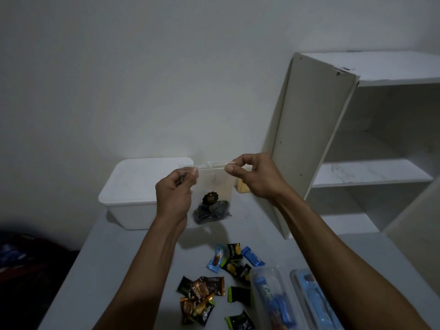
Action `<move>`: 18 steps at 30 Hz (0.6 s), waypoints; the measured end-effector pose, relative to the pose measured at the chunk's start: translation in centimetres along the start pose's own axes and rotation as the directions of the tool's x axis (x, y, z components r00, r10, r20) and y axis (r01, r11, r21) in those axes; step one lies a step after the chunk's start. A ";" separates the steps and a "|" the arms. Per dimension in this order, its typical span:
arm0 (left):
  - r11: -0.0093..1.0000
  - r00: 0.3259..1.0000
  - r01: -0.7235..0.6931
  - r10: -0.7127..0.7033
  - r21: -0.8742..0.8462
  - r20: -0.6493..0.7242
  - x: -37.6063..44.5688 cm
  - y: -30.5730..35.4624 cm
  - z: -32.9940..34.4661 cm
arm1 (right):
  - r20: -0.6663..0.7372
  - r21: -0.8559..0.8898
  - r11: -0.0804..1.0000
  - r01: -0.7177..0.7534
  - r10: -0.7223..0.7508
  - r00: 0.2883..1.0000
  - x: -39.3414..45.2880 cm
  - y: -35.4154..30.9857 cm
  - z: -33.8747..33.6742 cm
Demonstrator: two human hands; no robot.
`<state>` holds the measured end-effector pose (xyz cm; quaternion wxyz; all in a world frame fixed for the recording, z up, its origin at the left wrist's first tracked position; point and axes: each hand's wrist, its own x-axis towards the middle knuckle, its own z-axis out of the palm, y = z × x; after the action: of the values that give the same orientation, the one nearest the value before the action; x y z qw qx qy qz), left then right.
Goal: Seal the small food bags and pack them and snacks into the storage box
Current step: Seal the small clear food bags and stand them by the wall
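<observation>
I hold a small clear food bag (pixel 212 186) up above the table, dark round snacks and a black label at its bottom. My left hand (pixel 175 196) pinches the left end of its top strip, and my right hand (pixel 252 173) pinches the right end. Behind the bag stands the white storage box (pixel 133 186) with its lid on. Several wrapped snacks (pixel 215 282) in blue, black, green and brown wrappers lie scattered on the grey table (pixel 123 270) near me.
Two clear plastic containers (pixel 273 296) with blue packets lie at the lower right. A white open shelf unit (pixel 371 144) stands at the right, its side panel leaning by my right hand. A small wooden block (pixel 242 186) sits behind that hand.
</observation>
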<state>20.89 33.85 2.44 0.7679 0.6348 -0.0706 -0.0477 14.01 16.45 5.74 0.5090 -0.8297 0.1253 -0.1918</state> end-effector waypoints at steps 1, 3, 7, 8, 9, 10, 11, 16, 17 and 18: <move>1.000 1.000 -0.003 0.003 -0.002 -0.007 0.0 0.0 0.0 | -0.014 -0.006 1.000 0.002 -0.002 1.000 -0.1 0.0 0.1; 1.000 0.999 -0.007 0.006 -0.028 -0.034 0.2 0.0 -0.4 | -0.026 0.000 1.000 -0.001 0.001 1.000 -0.2 0.1 0.1; 0.999 0.998 -0.024 0.022 -0.043 -0.056 0.5 0.2 -0.6 | -0.021 0.057 0.998 0.013 -0.012 1.000 -0.7 0.1 -0.3; 0.998 0.997 -0.032 0.029 -0.047 -0.071 0.5 0.2 -0.5 | -0.031 0.045 0.999 0.025 -0.024 0.999 -0.8 0.1 -0.1; 0.998 0.996 -0.034 0.030 -0.049 -0.088 0.5 0.3 -0.3 | -0.058 0.023 0.999 0.037 -0.036 0.998 -0.9 0.1 0.2; 0.998 0.995 -0.033 0.028 -0.052 -0.099 0.5 0.3 -0.2 | -0.096 0.000 0.999 0.049 -0.049 0.994 -0.9 0.1 0.5; 0.998 0.994 -0.030 0.024 -0.054 -0.102 0.5 0.2 -0.1 | -0.131 -0.015 0.998 0.057 -0.058 0.990 -0.9 0.1 0.7; 0.999 0.998 -0.034 0.034 0.002 -0.049 1.0 0.0 -1.1 | -0.053 0.056 0.998 0.021 -0.018 0.998 -1.2 -0.1 0.6; 1.000 0.999 -0.031 0.031 0.003 -0.040 1.0 0.0 -1.1 | -0.001 0.075 0.997 -0.001 0.001 1.000 -1.3 -0.3 0.5; 1.000 0.999 -0.031 0.031 0.005 -0.031 0.9 0.1 -1.1 | 0.046 0.086 0.996 -0.019 0.015 0.999 -1.2 -0.6 0.5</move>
<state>21.92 34.76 2.35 0.7681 0.6362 -0.0684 -0.0258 13.15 17.62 5.78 0.5485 -0.8101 0.1124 -0.1741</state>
